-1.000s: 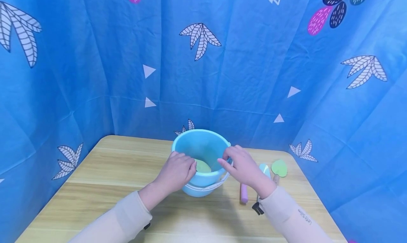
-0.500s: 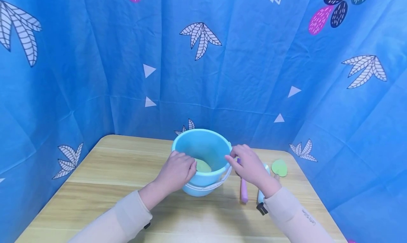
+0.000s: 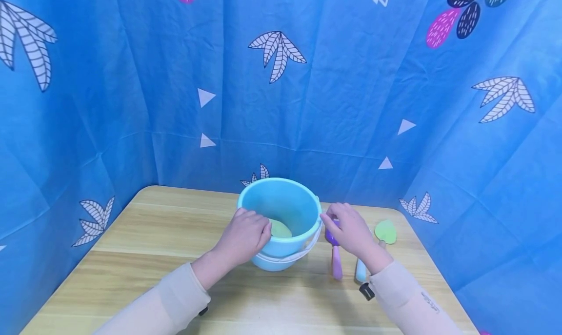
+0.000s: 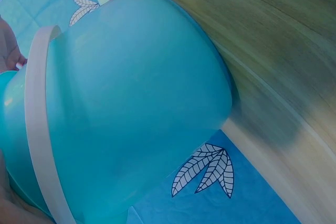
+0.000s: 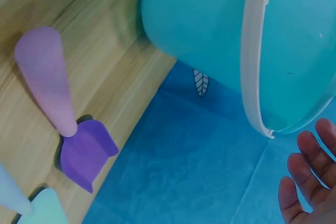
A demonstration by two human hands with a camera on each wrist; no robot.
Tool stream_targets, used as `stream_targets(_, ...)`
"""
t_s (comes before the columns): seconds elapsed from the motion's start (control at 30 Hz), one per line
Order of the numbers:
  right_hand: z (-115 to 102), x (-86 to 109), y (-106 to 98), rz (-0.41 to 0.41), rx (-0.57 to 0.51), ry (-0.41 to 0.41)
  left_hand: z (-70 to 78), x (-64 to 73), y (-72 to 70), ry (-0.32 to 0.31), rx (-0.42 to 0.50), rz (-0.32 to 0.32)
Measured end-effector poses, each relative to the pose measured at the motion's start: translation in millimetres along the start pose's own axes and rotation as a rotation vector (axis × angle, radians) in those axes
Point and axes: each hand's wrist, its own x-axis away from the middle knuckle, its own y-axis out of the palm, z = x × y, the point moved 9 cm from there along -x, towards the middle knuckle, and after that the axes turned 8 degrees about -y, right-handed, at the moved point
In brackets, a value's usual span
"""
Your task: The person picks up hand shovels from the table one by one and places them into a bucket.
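Note:
A light blue bucket (image 3: 274, 247) stands upright on the table, its white handle (image 3: 287, 260) hanging down the front. My left hand (image 3: 243, 235) grips the near left part of the rim; in the left wrist view only a bit of that hand shows at the bottom left corner. Beside the right side of the rim is my right hand (image 3: 351, 231), with fingers loosely bent and nothing in them; the right wrist view shows its fingertips (image 5: 299, 166) close to the bucket. Inside the bucket lies a pale green flat thing (image 3: 280, 229), partly hidden by the rim.
To the right of the bucket lies a toy shovel (image 3: 336, 262) with a purple blade and pinkish handle. Further right are a light blue handled tool (image 3: 360, 270), partly covered by my arm, and a green-bladed one (image 3: 386, 231). A patterned blue curtain (image 3: 281, 106) surrounds the wooden table (image 3: 175, 223).
My right hand has moved right, away from the bucket rim, uncovering more of the purple shovel. The left hand and the bucket stay in place.

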Motion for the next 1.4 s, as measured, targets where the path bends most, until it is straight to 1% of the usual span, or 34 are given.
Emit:
stream_targets(0.2, 9.5, 3.4, 10.8, -0.028, -0.012, 0.013, -1.3, 0.7, -0.5, -0.004, 0.001, 0.007)
stream_targets(0.4, 17.4, 7.6, 19.8, -0.046, -0.036, 0.058, -2.3, 1.3, 0.1, -0.007, 0.009, 0.005)
stream_targets(0.57, 24.2, 9.9, 26.1, -0.043, -0.028, 0.073, -3.4, 1.5, -0.2, -0.008, 0.011, 0.015)
stream_targets(0.8, 36.0, 14.8, 36.6, -0.063, -0.013, 0.097, -3.4, 1.1, -0.7, -0.004, 0.011, 0.029)
stream_targets(1.13, 51.4, 25.2, 61.1, -0.147, 0.003, 0.118, -1.7, 1.3, -2.1, -0.009, 0.004, 0.023)
stream_targets(1.4, 67.2, 40.5, 78.2, -0.229, 0.032, 0.178, 0.0, 0.2, -1.1, -0.005, 0.006, 0.024)
